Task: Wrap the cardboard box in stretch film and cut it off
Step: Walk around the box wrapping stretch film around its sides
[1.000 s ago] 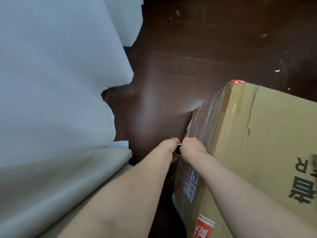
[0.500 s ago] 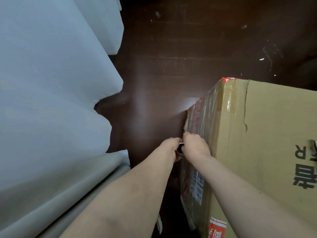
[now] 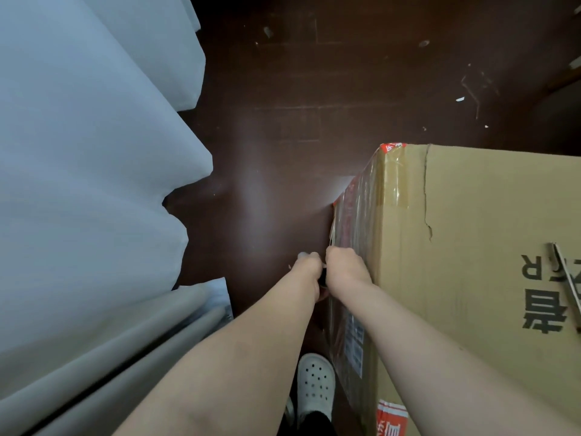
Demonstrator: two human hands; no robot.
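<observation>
Brown corrugated cardboard box (image 3: 471,278) stands on the dark wooden floor (image 3: 283,121), and it is the landmark for everything here: its near side face, already glossy with clear stretch film (image 3: 355,221), runs away from me along the box's left edge. My 2 hands meet just off that face, low against it. My right hand (image 3: 344,270) is the nearer of the 2 to the box, its knuckles touching the filmed side; my left hand (image 3: 306,269) sits just beside it, on the side away from the box.

Between them I can see a small dark end of something (image 3: 322,276), which I judge to be the core of the film roll; its long axis seems to run across from 1 hand to the other, roughly square to the box face. Both sets of fingers are curled tight around it, not spread. A thin strand of film rises from my right fist toward the box's far corner.

My guess is that the next pull goes forward along this face, toward the far corner with the red tape (image 3: 391,147). To the left of the box hangs pale blue-grey cloth (image 3: 78,184); my white perforated clog (image 3: 316,383) stands beside the box's near corner.
</observation>
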